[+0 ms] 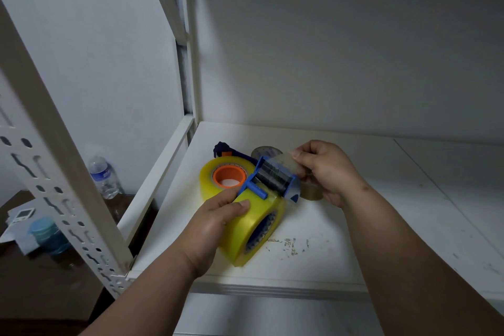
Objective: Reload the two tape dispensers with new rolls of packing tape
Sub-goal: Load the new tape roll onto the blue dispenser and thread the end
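Observation:
My left hand (218, 215) grips a yellow roll of packing tape (253, 234) mounted in a blue dispenser (275, 180), held just above the white shelf (354, 226). My right hand (324, 169) pinches the clear free end of the tape (287, 162) over the dispenser's roller. Behind it lies a second yellow roll with an orange core (227, 176), with another blue dispenser part (222, 148) at its far side. A small, nearly used-up roll (311, 192) lies under my right hand, and a grey one (263, 151) sits behind the roller.
A white perforated shelf post (54, 185) slants across the left. Beyond it, lower down, a dark table holds a water bottle (105, 177), a blue lidded jar (46, 232) and papers. The shelf's back wall stands close behind the rolls.

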Demonstrator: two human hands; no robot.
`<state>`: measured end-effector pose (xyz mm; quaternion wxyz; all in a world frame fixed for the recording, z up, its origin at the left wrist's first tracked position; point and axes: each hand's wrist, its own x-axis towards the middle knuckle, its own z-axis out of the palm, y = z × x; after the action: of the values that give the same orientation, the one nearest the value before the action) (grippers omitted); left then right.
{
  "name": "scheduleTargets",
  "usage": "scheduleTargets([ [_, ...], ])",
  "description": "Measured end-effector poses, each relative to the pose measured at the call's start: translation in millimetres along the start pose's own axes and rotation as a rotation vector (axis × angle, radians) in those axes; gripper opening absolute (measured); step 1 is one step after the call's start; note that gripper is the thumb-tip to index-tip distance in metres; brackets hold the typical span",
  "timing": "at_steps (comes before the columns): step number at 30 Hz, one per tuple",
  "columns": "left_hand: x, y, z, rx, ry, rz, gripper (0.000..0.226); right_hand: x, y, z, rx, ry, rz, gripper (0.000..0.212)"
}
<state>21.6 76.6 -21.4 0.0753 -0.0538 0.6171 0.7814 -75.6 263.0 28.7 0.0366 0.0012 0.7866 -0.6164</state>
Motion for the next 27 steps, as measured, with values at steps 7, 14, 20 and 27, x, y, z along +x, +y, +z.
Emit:
scheduleTargets([
  [7, 0.4, -2.5, 2.0, -0.016, 0.063, 0.005, 0.032, -2.6, -1.2, 0.5, 0.088, -0.005, 0.005, 0.016],
  [14, 0.8, -5.4, 3.6, 0.024, 0.087, 0.022, 0.037, -3.0, -9.1, -5.7, 0.098, 0.046, -0.065, 0.018],
  [20, 3.2, -4.4, 4.6, 0.057, 0.082, 0.032, 0.03, -7.7, -29.6, -12.2, -0.018, 0.104, -0.261, 0.018],
  [27, 2.2, -6.3, 2.2, 0.033, 0.092, 0.029, 0.034, -2.7, -18.6, -8.4, -0.086, 0.1, -0.175, 0.016],
])
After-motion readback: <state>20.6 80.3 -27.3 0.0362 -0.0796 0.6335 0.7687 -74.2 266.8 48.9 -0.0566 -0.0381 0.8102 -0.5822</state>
